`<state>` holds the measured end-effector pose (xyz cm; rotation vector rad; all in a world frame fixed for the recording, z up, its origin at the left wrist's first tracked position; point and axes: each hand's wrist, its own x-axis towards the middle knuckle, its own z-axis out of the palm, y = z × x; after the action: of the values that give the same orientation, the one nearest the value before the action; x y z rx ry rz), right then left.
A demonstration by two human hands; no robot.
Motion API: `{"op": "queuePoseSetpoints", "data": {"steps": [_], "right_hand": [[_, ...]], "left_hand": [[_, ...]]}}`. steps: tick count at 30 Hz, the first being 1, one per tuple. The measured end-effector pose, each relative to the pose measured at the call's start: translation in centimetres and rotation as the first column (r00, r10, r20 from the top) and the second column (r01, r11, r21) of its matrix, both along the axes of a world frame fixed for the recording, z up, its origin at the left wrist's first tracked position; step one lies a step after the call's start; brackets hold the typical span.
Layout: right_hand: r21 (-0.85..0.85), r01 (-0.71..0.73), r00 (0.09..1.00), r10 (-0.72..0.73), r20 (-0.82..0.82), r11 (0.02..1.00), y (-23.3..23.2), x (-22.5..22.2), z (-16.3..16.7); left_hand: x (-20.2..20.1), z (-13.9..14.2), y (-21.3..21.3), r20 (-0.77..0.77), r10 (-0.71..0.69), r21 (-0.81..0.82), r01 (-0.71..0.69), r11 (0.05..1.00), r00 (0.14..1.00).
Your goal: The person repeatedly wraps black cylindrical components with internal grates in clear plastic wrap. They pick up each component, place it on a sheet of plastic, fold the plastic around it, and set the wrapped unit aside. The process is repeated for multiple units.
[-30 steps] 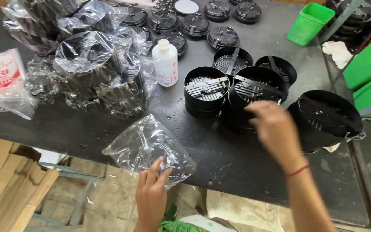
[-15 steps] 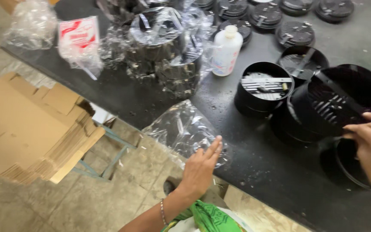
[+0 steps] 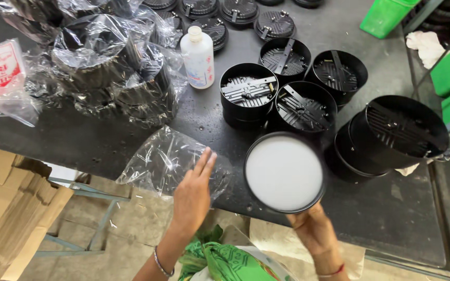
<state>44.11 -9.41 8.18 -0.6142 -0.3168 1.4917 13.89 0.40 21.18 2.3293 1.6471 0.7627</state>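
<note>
Holding a round black light fitting (image 3: 284, 173) from below, the right hand (image 3: 312, 229) keeps its white face turned up toward the camera, its fingers closed around the underside of the rim just off the near edge of the black table (image 3: 391, 218). The left hand (image 3: 192, 198) lies flat and open, fingers together, on a clear plastic bag (image 3: 162, 161) that hangs over the table's front edge; it presses on the bag but grips nothing. The fitting looks stiff and fairly light, with a smooth white face that could scratch or smudge, so the black rim seems the safer place to hold it. The bag is thin, limp and slippery, and would probably be easiest to pinch at its open edge. Behind the hands stand several open black housings (image 3: 249, 93) showing metal parts inside, with a larger one tipped on its side (image 3: 399, 132) to the right. A white plastic bottle (image 3: 198, 58) stands upright further back, beside a heap of bagged black parts (image 3: 105, 67). Flattened cardboard (image 3: 6, 208) lies on the floor at the left, and green bins (image 3: 385, 16) sit at the far right.
</note>
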Motion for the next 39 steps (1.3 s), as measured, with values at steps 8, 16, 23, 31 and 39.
{"op": "queuePoseSetpoints", "data": {"steps": [8, 16, 23, 31, 39], "right_hand": [[-0.227, 0.054, 0.980, -0.095, -0.173, 0.972, -3.8, -1.9, -2.0], [-0.155, 0.035, 0.999, -0.033, 0.015, 0.987, -4.9, -0.6, -3.8], [0.240, -0.306, 0.321, -0.138, 0.937, 0.921, -5.0, 1.3, 2.5], [0.183, -0.637, -0.289, -0.452, 0.844, 0.749, -2.2, -3.1, 9.9], [0.215, -0.668, -0.300, -0.522, 0.799, 0.712, -2.0, -4.4, 9.8]], "left_hand": [[1.1, 0.5, 0.9, -0.040, 0.006, -0.041, -0.007, 0.999, 0.999], [1.2, -0.4, 0.9, 0.017, -0.024, -0.023, 0.024, 0.999, 1.000], [1.6, 1.0, 0.3, -0.009, -0.116, -0.167, 0.113, 0.979, 0.993], [2.3, 1.4, -1.7, -0.028, -0.327, -0.245, 0.311, 0.919, 0.945], [3.9, 0.0, -3.0, -0.033, -0.411, -0.256, 0.390, 0.885, 0.911]]}}
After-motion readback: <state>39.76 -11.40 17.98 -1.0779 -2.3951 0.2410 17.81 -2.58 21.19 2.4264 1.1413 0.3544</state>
